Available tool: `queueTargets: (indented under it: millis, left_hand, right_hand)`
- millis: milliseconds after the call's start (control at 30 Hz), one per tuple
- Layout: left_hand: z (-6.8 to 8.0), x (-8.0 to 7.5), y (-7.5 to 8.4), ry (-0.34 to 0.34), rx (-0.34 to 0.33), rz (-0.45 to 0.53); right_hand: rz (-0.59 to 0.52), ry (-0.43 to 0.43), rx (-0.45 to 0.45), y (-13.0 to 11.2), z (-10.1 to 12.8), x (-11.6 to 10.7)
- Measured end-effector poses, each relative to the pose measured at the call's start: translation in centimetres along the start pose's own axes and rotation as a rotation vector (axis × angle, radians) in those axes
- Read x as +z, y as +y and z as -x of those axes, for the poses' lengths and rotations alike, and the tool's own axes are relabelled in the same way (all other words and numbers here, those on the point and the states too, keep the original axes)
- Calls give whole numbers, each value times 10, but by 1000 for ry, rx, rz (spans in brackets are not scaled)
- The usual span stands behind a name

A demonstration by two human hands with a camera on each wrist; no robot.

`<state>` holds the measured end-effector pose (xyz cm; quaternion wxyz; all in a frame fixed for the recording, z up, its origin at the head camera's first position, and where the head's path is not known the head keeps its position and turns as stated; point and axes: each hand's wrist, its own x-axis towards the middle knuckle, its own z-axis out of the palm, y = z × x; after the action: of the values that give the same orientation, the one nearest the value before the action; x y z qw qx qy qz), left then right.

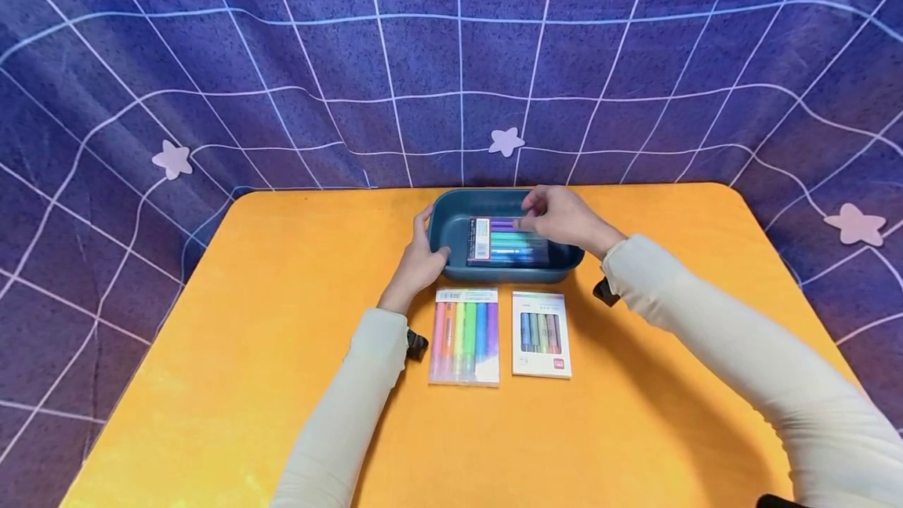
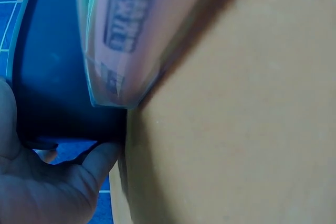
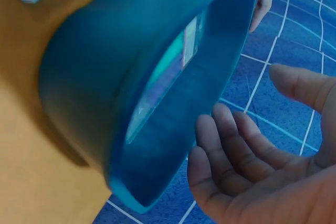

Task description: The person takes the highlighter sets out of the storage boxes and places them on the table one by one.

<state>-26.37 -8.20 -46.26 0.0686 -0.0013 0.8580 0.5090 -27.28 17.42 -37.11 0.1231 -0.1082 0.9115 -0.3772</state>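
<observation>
A dark teal plastic bin point(image 1: 504, 274) stands at the back of the table. My left hand point(image 1: 418, 263) holds its left end, thumb at the near side and fingers along the outer wall. Flat inside the bin lies a clear pack of pens point(image 1: 511, 237) in purple, green and blue, with a barcode label at its left. Over the bin's right part hovers my right hand point(image 1: 567, 219); the right wrist view shows its fingers loosely bent, with nothing between them and the thumb. In front of the bin lie a clear pack of rainbow markers point(image 1: 466, 335) and a white windowed box of markers point(image 1: 541, 359).
The orange-yellow tabletop point(image 1: 303, 320) extends on both sides of the bin and toward me. Behind it hangs a blue curtain point(image 1: 437, 61) with white grid lines and stars, close to the bin's far side.
</observation>
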Motion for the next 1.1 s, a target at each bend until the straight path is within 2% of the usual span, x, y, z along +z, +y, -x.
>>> queueTargets:
  millis: [200, 533, 800, 1100]
  left_hand:
    - [1, 0, -3, -6, -12, -4]
    - [4, -3, -4, -4, -9, 0]
    - [1, -1, 0, -2, -6, -3]
    - [0, -1, 0, -2, -24, 2]
  right_hand:
    - [-6, -113, 3, -9, -8, 3]
    - [17, -193, 18, -11, -27, 4]
    - [72, -121, -28, -5, -41, 1]
    - [108, -147, 23, -1, -52, 5]
